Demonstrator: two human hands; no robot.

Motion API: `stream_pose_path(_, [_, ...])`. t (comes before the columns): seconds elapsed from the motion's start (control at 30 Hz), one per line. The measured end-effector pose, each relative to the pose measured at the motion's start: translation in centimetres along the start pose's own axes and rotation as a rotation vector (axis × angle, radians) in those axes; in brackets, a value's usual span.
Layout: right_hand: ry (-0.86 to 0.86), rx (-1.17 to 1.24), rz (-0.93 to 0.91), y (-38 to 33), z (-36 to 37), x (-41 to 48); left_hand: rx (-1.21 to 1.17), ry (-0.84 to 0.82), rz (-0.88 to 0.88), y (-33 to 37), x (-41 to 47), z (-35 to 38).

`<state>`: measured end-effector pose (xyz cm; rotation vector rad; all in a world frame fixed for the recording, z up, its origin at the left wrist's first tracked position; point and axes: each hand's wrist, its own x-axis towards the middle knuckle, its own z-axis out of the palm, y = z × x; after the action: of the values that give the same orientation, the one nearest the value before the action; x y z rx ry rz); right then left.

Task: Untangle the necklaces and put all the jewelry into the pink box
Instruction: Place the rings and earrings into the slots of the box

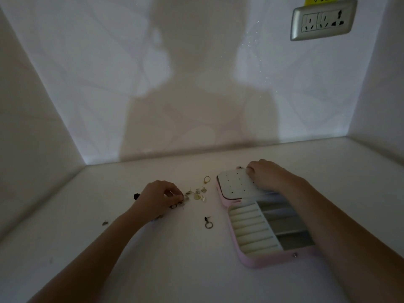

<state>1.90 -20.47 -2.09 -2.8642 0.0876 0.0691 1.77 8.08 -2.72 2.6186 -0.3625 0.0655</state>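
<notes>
We're seeing the left hand [160, 199] pinching into the gold pieces [197, 194] on the table [175, 270]; dim light is hiding which one. The right hand [264, 174] is gripping the far lid edge of the open pink box [258, 262], forearm covering its right side.

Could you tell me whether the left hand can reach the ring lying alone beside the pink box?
Probably yes: the ring lies on bare table near the left hand, nothing between them, though that hand pinches a small piece.
</notes>
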Motion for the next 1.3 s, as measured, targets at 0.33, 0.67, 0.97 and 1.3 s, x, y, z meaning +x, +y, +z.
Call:
stream_pose_path(0.33, [0.225,0.308,-0.225,-1.0,-2.4,-3.7,-0.365,0.213,0.005,2.5,-1.3,-2.1])
stream_pose_path(0.67, [-0.161,0.907,-0.464,-4.0,-3.1,-6.0,-0.537,0.036,0.084,7.4,-3.1,-1.1])
stream_pose_path(0.97, [-0.035,0.821,-0.424,-4.4,-3.2,-6.4,-0.842,-0.022,0.057,8.1,-3.3,0.1])
stream_pose_path(1.3, [-0.052,0.992,-0.335,-4.8,-2.7,-6.5,-0.836,0.113,0.093,8.3,-3.8,1.4])
